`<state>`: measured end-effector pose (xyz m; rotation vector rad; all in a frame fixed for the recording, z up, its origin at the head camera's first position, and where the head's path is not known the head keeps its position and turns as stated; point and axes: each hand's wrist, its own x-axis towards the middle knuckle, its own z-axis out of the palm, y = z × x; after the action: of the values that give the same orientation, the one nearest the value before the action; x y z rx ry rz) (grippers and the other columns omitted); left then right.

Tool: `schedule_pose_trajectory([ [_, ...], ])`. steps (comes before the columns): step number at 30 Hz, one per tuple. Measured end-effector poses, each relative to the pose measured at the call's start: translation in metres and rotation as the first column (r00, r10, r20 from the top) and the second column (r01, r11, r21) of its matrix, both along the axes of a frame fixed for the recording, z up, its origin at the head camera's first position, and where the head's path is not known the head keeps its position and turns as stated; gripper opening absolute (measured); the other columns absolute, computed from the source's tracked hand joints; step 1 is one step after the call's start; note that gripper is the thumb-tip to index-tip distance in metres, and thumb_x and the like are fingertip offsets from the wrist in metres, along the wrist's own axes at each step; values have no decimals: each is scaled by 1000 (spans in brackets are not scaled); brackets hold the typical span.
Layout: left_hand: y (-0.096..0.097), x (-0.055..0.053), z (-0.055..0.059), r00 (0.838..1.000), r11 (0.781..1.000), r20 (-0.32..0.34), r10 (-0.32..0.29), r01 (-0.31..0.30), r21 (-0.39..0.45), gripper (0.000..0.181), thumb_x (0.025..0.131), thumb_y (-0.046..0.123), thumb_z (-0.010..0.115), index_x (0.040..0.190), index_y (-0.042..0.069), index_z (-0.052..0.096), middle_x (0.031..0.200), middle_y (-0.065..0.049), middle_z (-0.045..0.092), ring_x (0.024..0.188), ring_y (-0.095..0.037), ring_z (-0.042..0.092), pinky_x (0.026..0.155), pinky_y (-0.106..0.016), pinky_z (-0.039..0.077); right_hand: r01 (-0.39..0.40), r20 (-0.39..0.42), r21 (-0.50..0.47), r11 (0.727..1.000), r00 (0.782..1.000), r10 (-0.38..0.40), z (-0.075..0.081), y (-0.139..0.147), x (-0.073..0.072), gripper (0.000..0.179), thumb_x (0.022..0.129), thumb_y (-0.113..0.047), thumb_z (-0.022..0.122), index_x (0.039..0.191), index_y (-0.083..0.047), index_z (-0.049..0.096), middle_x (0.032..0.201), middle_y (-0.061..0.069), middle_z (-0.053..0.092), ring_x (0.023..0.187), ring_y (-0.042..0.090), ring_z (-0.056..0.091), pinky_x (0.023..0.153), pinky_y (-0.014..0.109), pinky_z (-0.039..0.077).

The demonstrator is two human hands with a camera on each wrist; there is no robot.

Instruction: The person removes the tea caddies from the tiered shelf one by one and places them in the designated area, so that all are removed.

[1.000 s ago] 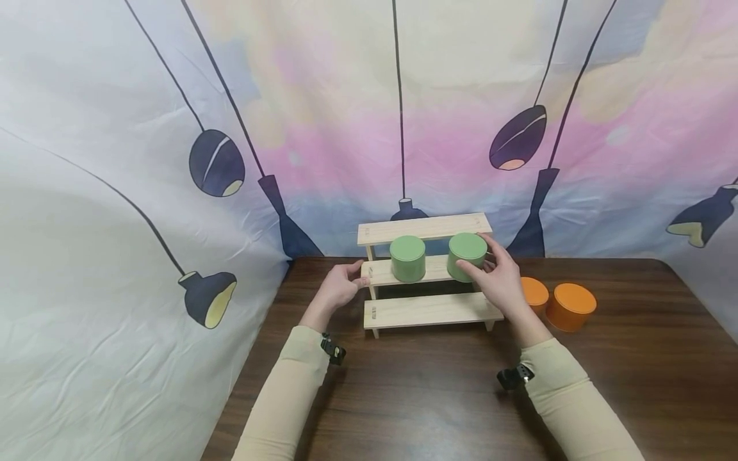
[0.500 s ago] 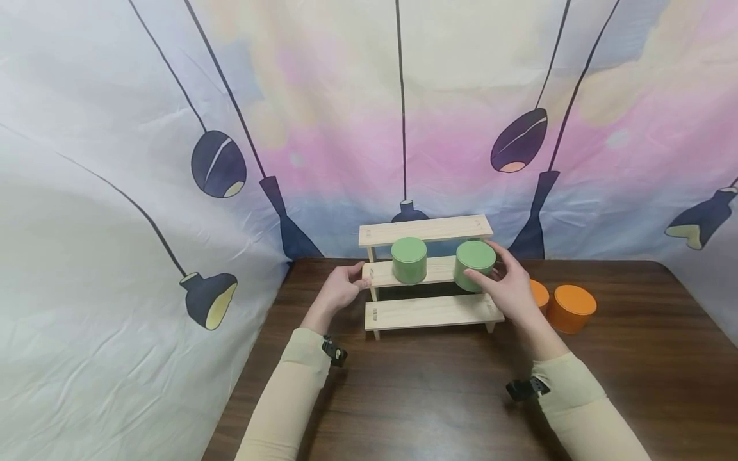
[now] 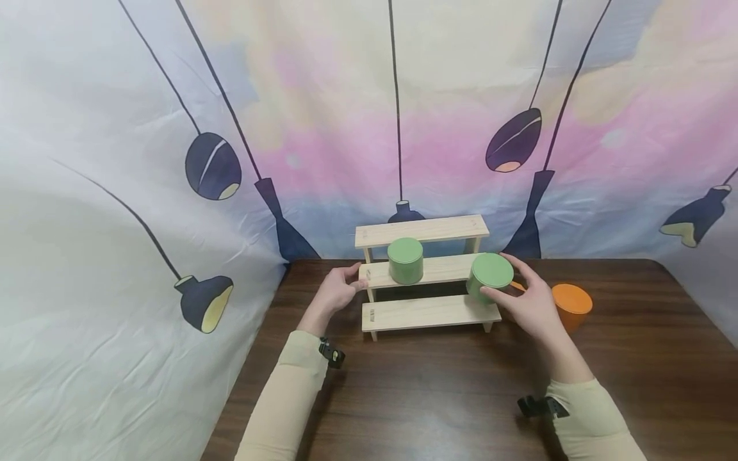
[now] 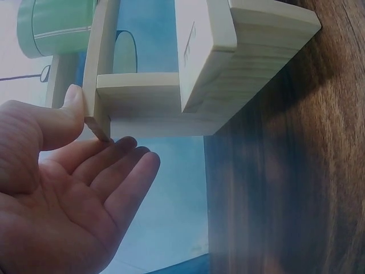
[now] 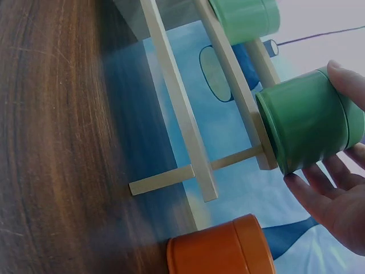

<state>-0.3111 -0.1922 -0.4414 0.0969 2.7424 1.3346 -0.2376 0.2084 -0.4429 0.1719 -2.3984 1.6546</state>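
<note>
A pale fabric backdrop (image 3: 461,77), tinted pink and blue and printed with dark blue hanging lamps (image 3: 200,168), is hanging behind both hands. A dark brown wood-grain table (image 3: 438,378) is spreading beneath them. Between the hands, a pale wooden stand (image 3: 426,312) with three stepped shelves is standing on it. Cream long sleeves (image 3: 282,403) are covering both forearms.

The left hand (image 3: 336,292) is pinching the end of the middle shelf (image 3: 444,269) nearest it, thumb and index finger meeting the board while the other fingers are reaching out loosely. The right hand (image 3: 533,306) is gripping a green cylindrical tin (image 3: 491,272), its thumb lying on the near side and its fingers wrapping the far side. That tin is staying within this hand's grasp at the shelf end nearest it; whether it is touching the board, I cannot tell.

A second green cylindrical tin (image 3: 405,261) is standing upright on the middle shelf, between the hands and nearer the left. An orange cylindrical tin (image 3: 572,304) is standing on the table just right of the right hand; another orange object (image 3: 517,286) is mostly hiding behind that hand. Small black strapped devices (image 3: 331,353) are sitting at both wrists.
</note>
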Motion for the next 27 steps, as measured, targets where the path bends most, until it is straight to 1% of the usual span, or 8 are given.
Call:
schedule_pose_trajectory([
  [2,-1,0,0,1000,1000,-3,3,-3,-1,63,106,22,71,162,8,47,164,-14,48,154,-36,38,123,-57,35,-7,1,-31,999,1000,7,-3,2,2,90,92,-29,89,167,-15,41,155,18,50,141,43,51,94,18,55],
  [4,-1,0,1,1000,1000,-3,1,-1,1,62,106,22,71,162,7,47,164,-14,48,154,-36,38,123,-56,34,-6,4,-61,998,1000,6,-5,4,3,90,92,-28,89,167,-14,41,155,17,50,142,41,51,94,13,52],
  [9,0,-1,1,1000,1000,9,-5,5,5,63,106,22,70,162,7,47,164,-14,47,155,-36,37,123,-56,33,32,10,-79,996,999,-31,-8,13,6,86,93,-30,88,166,-19,44,153,11,51,138,25,52,99,12,49],
  [14,0,0,1,1000,1000,17,4,-4,10,63,107,21,70,163,7,46,165,-14,46,155,-36,36,124,-56,33,65,3,-68,996,998,-65,-5,25,7,84,93,-30,88,165,-20,45,153,11,51,128,9,54,97,10,48],
  [17,-1,1,1,1000,1000,11,-2,1,12,62,107,20,69,163,7,46,165,-14,46,155,-36,36,124,-57,33,95,22,-69,993,995,-94,-1,35,9,84,93,-29,88,165,-22,45,159,14,48,131,14,55,95,8,47],
  [19,-1,2,1,1000,1000,3,-4,4,11,62,106,20,70,162,7,47,165,-14,46,155,-36,36,124,-56,33,118,39,-65,991,993,-115,2,43,11,84,94,-30,87,166,-24,45,161,16,46,136,22,54,92,8,48],
  [24,0,2,2,1000,1000,-7,0,0,4,60,106,21,71,161,9,49,165,-12,47,155,-36,36,124,-56,33,180,81,-6,984,981,-179,6,67,16,83,96,-37,84,167,-27,43,168,14,41,147,32,45,96,12,47],
  [27,0,2,2,1000,1000,0,3,-3,7,60,106,21,70,161,10,49,165,-11,47,155,-36,37,124,-56,33,206,96,43,977,973,-210,6,80,18,85,96,-41,83,168,-25,41,170,14,38,150,35,42,97,10,45],
])
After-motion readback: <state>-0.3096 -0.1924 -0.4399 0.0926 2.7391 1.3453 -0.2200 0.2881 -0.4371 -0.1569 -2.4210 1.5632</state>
